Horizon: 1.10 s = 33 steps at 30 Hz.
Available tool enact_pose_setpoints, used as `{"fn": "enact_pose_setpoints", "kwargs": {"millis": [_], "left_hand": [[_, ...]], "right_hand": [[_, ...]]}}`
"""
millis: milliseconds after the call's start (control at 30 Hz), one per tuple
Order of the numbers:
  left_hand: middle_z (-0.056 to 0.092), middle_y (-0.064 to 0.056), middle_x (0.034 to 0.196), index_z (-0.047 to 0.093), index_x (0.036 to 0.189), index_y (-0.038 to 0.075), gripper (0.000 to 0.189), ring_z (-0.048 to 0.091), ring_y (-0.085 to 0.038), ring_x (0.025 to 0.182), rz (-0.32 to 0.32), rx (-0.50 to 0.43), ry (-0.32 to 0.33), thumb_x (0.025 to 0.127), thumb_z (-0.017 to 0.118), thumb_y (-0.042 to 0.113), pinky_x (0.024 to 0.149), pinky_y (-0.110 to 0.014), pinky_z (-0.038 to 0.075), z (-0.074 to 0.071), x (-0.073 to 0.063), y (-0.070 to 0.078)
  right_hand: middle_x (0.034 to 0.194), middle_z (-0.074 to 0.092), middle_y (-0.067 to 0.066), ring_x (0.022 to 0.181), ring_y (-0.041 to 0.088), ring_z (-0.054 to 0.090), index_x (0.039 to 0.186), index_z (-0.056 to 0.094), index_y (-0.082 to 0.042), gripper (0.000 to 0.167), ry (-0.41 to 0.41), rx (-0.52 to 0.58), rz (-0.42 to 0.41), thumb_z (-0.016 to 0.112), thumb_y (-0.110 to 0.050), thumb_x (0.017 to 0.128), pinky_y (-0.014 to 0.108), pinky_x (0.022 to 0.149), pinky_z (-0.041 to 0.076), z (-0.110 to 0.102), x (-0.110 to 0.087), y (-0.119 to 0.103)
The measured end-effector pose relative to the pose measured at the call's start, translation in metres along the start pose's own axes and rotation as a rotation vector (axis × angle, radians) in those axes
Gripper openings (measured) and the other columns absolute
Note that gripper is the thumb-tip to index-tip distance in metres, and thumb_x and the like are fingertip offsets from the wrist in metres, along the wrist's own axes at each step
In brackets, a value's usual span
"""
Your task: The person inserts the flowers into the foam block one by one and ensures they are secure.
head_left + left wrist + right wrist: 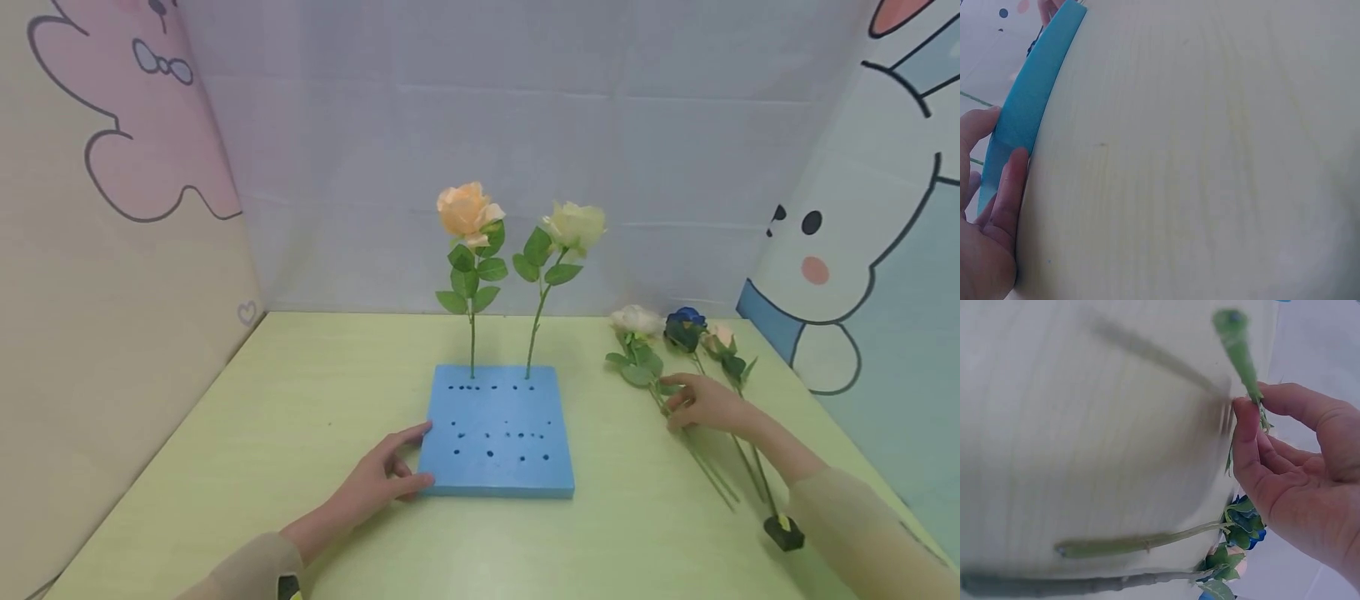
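My right hand (pixel 705 404) pinches the green stem (pixel 1244 365) of a white rose (pixel 636 320) between thumb and fingertips. In the right wrist view the stem's end tilts up off the table and casts a shadow. My left hand (pixel 378 471) touches the left side of a blue board (pixel 498 412) full of small holes, thumb at its near corner and a finger farther back. Along the board's far edge stand a peach rose (pixel 467 212), upright, and a pale yellow-green rose (pixel 576 229), leaning right.
Right of the held flower, a blue rose (pixel 685 327) and a pale peach rose (pixel 720 337) lie with stems toward the near side. A small black block (pixel 783 533) shows beside the right sleeve. Walls with cartoon animals enclose the pale yellow table (pixel 300 400).
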<state>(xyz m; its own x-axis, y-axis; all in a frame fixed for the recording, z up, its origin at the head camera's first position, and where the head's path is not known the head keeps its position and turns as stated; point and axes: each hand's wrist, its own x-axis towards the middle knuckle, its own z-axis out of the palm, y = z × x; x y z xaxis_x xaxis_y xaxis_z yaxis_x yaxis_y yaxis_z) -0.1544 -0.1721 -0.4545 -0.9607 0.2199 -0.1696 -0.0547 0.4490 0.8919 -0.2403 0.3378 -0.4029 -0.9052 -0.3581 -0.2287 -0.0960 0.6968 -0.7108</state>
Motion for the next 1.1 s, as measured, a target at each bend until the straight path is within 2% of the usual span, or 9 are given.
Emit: {"fn": "enact_pose_setpoints", "kwargs": {"millis": [133,400,533,767,867,1100], "left_hand": [[0.043,-0.005,0.152,0.044,0.148,0.035,0.077,0.062,-0.016,0.078,-0.003,0.000,0.002,0.081,0.081,0.033,0.066,-0.023,0.051,-0.001,-0.002,0.000],[0.043,-0.003,0.151,0.044,0.147,0.036,0.076,0.061,-0.015,0.078,-0.004,0.015,0.006,0.081,0.081,0.034,0.065,-0.023,0.050,0.000,-0.001,-0.001],[0.043,-0.005,0.151,0.043,0.148,0.035,0.077,0.061,-0.015,0.078,0.002,0.011,-0.001,0.081,0.081,0.033,0.065,-0.023,0.050,-0.001,-0.002,0.000],[0.040,-0.010,0.154,0.042,0.150,0.029,0.077,0.060,-0.016,0.076,0.027,-0.007,-0.016,0.083,0.080,0.029,0.065,-0.024,0.052,-0.003,-0.003,0.004],[0.039,-0.011,0.155,0.042,0.150,0.029,0.077,0.061,-0.015,0.077,0.035,-0.011,-0.022,0.083,0.080,0.029,0.066,-0.024,0.053,-0.002,-0.002,0.002],[0.040,-0.010,0.154,0.043,0.149,0.028,0.076,0.060,-0.015,0.077,0.042,-0.014,-0.024,0.083,0.080,0.028,0.065,-0.024,0.053,-0.003,-0.002,0.001]], "right_hand": [[0.112,0.067,0.029,0.090,0.018,0.069,0.141,0.035,0.019,0.071,0.009,-0.006,0.007,0.072,-0.011,0.088,0.034,0.075,0.060,0.001,0.005,-0.002],[0.106,0.068,0.026,0.085,0.017,0.070,0.139,0.041,0.017,0.062,0.070,0.051,0.022,0.069,-0.011,0.091,0.036,0.078,0.061,0.003,0.009,-0.014],[0.104,0.069,0.023,0.085,0.020,0.071,0.139,0.044,0.012,0.057,0.124,0.063,0.011,0.067,-0.011,0.093,0.037,0.079,0.061,0.001,0.010,-0.020],[0.108,0.068,0.024,0.091,0.026,0.071,0.141,0.045,0.008,0.054,0.194,0.073,-0.014,0.064,-0.013,0.095,0.036,0.079,0.061,0.001,0.011,-0.036],[0.108,0.067,0.027,0.087,0.022,0.071,0.139,0.047,0.009,0.052,0.246,0.084,-0.015,0.064,-0.011,0.095,0.035,0.078,0.061,0.003,0.011,-0.041],[0.106,0.070,0.021,0.082,0.006,0.069,0.136,0.052,0.005,0.048,0.376,0.104,-0.036,0.066,-0.013,0.094,0.030,0.077,0.061,0.003,0.009,-0.053]]}}
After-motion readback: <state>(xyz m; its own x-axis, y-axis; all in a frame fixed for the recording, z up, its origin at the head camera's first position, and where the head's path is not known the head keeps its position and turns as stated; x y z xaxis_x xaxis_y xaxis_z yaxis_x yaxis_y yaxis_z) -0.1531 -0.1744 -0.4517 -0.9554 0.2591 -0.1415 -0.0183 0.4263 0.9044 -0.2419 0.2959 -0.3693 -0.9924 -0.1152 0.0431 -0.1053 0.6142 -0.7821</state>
